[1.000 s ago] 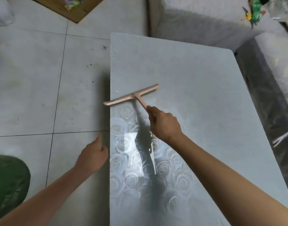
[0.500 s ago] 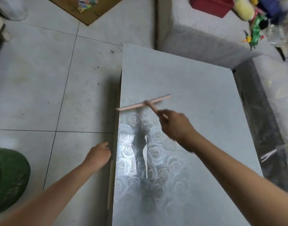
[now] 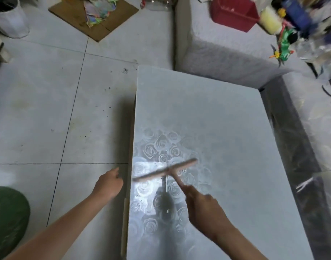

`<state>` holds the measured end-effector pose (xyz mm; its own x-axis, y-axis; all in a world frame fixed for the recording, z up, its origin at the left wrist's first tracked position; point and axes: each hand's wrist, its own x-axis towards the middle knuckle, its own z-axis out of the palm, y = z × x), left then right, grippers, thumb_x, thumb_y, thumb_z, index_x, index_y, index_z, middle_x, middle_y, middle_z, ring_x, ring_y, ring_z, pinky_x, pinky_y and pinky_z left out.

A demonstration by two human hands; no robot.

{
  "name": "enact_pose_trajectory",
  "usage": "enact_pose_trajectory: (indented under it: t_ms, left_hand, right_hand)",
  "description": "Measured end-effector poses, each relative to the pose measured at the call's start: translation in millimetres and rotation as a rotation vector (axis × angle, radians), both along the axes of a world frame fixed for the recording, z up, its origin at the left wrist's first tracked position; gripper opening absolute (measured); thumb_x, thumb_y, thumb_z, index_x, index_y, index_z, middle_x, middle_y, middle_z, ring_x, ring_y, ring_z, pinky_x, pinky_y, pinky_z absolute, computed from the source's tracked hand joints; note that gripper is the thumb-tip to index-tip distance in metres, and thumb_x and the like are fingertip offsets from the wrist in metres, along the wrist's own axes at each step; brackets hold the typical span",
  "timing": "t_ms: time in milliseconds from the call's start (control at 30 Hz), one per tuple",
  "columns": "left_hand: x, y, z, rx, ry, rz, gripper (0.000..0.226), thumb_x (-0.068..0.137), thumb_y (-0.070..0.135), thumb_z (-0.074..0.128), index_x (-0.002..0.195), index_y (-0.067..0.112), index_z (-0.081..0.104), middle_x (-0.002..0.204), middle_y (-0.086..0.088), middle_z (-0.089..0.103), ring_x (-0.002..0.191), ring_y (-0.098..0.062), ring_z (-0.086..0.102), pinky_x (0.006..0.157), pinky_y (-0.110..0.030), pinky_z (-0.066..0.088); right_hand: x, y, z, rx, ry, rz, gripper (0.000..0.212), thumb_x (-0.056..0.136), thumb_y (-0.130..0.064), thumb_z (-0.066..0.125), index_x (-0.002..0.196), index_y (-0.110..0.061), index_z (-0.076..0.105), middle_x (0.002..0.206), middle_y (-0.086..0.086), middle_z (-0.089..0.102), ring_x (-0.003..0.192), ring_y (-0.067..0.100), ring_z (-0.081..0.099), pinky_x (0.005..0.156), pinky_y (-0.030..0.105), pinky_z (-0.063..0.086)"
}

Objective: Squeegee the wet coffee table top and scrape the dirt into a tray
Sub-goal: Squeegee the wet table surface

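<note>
A pink T-shaped squeegee [image 3: 165,172] lies with its blade across the left part of the grey coffee table top [image 3: 226,128]. My right hand [image 3: 204,209] grips its handle from the near side. The near-left patch of the top shines wet and shows a rose pattern; the far part looks dull. My left hand [image 3: 109,182] hovers over the floor just off the table's left edge, fingers loosely curled and holding nothing. No tray can be made out.
White tiled floor [image 3: 48,119] with dark specks lies to the left. A white textured sofa [image 3: 226,53] stands behind the table with a red basket [image 3: 234,13] and toys. Cardboard [image 3: 93,17] and a white bin [image 3: 9,19] sit far left. A dark marble ledge [image 3: 299,156] runs on the right.
The squeegee has been drawn toward me along the table's left side, widening the shiny wiped strip. My view has tilted up. My left hand stays beside the table edge.
</note>
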<state>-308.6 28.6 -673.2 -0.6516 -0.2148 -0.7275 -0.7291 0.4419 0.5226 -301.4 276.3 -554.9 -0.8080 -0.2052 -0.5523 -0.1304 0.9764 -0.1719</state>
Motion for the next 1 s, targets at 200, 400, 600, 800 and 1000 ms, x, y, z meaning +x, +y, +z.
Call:
enact_pose_trajectory:
  t_ms: [200,400,600,800,1000]
  left_hand:
    - [-14,7,13,-0.052,0.044,-0.132,0.055,0.094,0.010,0.038,0.148,0.015,0.032,0.151,-0.007,0.038,0.131,-0.028,0.043,0.100,-0.031,0.039]
    - [-4,13,6,-0.177,0.102,-0.307,0.059,0.092,0.007,0.039,0.149,0.014,0.027,0.153,-0.007,0.030,0.133,-0.027,0.040,0.103,-0.034,0.036]
    - [8,15,6,-0.264,0.224,-0.613,0.066,0.091,0.004,0.036,0.152,0.016,0.015,0.160,0.002,0.004,0.144,-0.021,0.018,0.111,-0.031,0.030]
    - [12,34,20,-0.353,0.237,-0.894,0.069,0.091,0.010,0.040,0.153,0.020,0.010,0.160,0.000,-0.012,0.148,-0.015,0.000,0.116,-0.028,0.019]
    - [22,43,21,-0.462,0.272,-0.851,0.075,0.089,0.011,0.045,0.152,0.009,0.004,0.161,-0.005,-0.003,0.147,-0.017,0.008,0.115,-0.027,0.017]
  right_hand:
    - [-47,-10,36,0.068,0.094,0.152,0.045,0.096,-0.019,0.037,0.136,-0.037,0.039,0.104,0.016,0.065,0.096,0.036,0.061,0.071,0.036,0.045]
    - [-106,-55,6,0.052,0.054,0.105,0.041,0.094,-0.017,0.042,0.133,-0.027,0.044,0.109,0.014,0.062,0.094,0.034,0.058,0.068,0.032,0.038]
    - [-9,20,4,0.017,-0.059,-0.019,0.029,0.096,-0.020,0.038,0.125,-0.025,0.043,0.107,0.015,0.064,0.095,0.036,0.061,0.066,0.031,0.036]
    - [10,60,47,0.131,-0.076,0.084,0.044,0.097,-0.024,0.035,0.137,-0.041,0.032,0.111,0.008,0.063,0.102,0.032,0.060,0.075,0.035,0.045]
    - [-51,-1,20,0.081,0.079,0.129,0.044,0.095,-0.017,0.041,0.137,-0.031,0.038,0.095,0.012,0.059,0.074,0.029,0.048,0.063,0.032,0.035]
